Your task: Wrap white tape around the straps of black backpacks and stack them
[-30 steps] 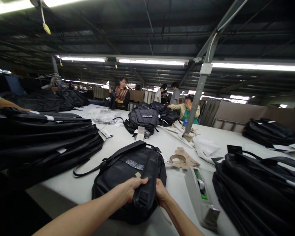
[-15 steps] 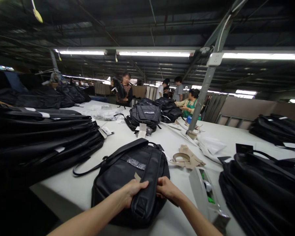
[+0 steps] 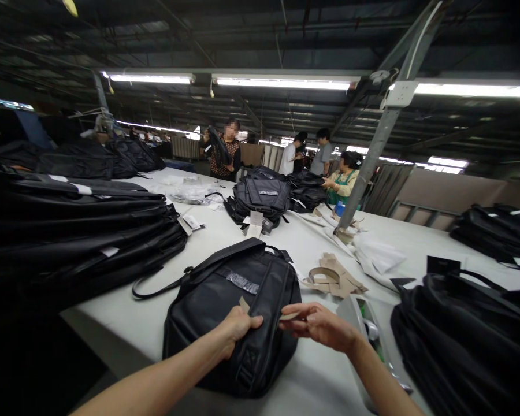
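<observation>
A black backpack (image 3: 199,315) lies on the white table with its shoulder straps facing up. My left hand (image 3: 237,328) is closed on the right-hand shoulder strap (image 3: 266,306), thumb on top. A small beige paper piece (image 3: 244,304) sticks up beside that hand; whether its fingers hold it I cannot tell. Just right of the strap, my right hand (image 3: 323,326) pinches another small beige piece (image 3: 289,316), apart from the bag. Clear film (image 3: 242,283) wraps a band across the backpack's back.
Stacked black bags stand at left (image 3: 82,242) and right (image 3: 455,335). A grey tape dispenser (image 3: 351,312) sits by my right forearm, with beige paper scraps (image 3: 340,277) behind it. Farther back are more backpacks (image 3: 262,193), a metal post (image 3: 372,144) and several people.
My right hand has lifted away from the strap's edge to the right, and a beige piece now shows in its fingers. My left hand stays on the strap. The view has shifted slightly.
</observation>
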### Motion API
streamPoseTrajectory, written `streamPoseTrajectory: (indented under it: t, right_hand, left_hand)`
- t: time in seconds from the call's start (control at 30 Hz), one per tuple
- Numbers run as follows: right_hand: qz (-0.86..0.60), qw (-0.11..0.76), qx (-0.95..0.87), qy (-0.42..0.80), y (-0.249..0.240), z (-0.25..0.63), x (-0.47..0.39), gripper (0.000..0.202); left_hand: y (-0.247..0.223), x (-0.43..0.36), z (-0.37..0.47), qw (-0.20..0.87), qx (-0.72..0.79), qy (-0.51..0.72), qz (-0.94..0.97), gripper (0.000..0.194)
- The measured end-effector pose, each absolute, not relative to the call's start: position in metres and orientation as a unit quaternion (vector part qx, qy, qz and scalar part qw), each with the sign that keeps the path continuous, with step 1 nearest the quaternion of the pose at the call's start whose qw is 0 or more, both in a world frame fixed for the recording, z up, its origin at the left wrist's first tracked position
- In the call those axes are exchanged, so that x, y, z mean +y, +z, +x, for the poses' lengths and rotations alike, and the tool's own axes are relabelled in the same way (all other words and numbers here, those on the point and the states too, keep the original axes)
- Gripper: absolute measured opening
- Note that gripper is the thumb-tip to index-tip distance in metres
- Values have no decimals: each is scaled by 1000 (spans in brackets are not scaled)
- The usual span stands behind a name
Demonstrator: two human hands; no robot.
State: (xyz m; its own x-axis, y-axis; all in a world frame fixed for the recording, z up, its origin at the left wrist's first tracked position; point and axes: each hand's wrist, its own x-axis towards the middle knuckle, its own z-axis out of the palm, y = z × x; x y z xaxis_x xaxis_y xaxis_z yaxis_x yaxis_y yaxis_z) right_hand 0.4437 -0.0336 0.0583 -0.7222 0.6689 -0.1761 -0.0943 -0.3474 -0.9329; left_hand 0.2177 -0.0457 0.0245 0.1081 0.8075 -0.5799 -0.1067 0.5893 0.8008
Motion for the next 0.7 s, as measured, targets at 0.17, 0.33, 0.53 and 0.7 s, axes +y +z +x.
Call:
streamPoseTrajectory:
  t: [0.17,0.33,0.53,0.7]
  right_hand:
    - [-372,265,-692,559,54,416,-24,17]
    - [-405,274,-785,381,33,379,-4,8]
    - [-464,295,-714,433,15,368,2,10]
    - [-462,277,-726,428,16,369,0,16]
  left_hand:
    - [30,-49,223,656,579,354,332,24]
    - [25,-50,225,622,554,382,400,20]
    - [13,-51,220,575,492,393,521,33]
    - [6,-47,218,531,506,397,551,26]
